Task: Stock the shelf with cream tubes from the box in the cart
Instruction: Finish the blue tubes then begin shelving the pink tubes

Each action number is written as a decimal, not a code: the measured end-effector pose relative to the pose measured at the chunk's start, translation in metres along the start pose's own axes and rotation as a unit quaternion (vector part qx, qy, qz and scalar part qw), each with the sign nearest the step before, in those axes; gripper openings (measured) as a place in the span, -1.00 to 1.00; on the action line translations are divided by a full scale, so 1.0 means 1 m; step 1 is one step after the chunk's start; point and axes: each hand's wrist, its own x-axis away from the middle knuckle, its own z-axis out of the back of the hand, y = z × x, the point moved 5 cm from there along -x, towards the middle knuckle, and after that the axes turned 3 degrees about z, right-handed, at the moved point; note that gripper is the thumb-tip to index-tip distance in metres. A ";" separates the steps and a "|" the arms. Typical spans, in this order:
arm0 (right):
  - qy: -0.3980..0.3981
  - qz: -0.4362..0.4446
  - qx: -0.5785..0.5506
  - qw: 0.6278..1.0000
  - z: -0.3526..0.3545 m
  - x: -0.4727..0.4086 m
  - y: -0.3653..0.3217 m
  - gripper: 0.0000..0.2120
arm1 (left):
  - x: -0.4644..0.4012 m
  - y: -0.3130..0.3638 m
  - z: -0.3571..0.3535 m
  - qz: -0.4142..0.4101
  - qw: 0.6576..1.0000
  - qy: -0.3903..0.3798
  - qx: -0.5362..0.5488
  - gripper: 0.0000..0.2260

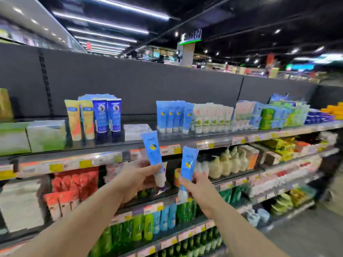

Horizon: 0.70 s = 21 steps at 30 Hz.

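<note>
Two blue tubes are held up in front of the top shelf (185,140). One tube (153,153) is gripped by the left hand (138,179), with fingers curled round its lower part. The other tube (187,168) is pinched by the right hand (201,190) near its white cap. Both tubes stand cap down, tilted a little. About five matching tubes (173,115) are lined up on the shelf. Two yellow tubes (80,119) and two dark blue tubes (109,115) are stood to the left.

Glossy plastic tubes, dark shelf w/ matt back panel

Two light-blue cream tubes (151,151) (188,165) are looking like smooth, shiny plastic w/ white caps; top shelf (141,142) surface is showing a dark glossy sheen, reflecting stock; grey back panel (141,84) is reading matt; price strip (70,165) along front edge is looking like glossy printed paper/plastic.
</note>
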 end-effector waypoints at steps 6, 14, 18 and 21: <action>0.035 0.001 -0.012 0.999 0.041 -0.070 -0.004 -0.80 | -0.082 0.044 -0.002 -0.096 0.988 0.094 -0.073 -0.89; 0.032 0.046 -0.025 0.998 0.081 -0.154 -0.020 -0.84 | -0.169 0.080 -0.030 -0.159 0.964 0.163 -0.134 -0.93; 0.025 0.083 -0.001 0.996 0.094 -0.191 -0.028 -0.84 | -0.200 0.088 -0.037 -0.210 0.918 0.224 -0.251 -0.78; 0.011 0.117 0.025 0.993 0.106 -0.214 -0.036 -0.85 | -0.213 0.089 -0.043 -0.232 0.893 0.264 -0.281 -0.69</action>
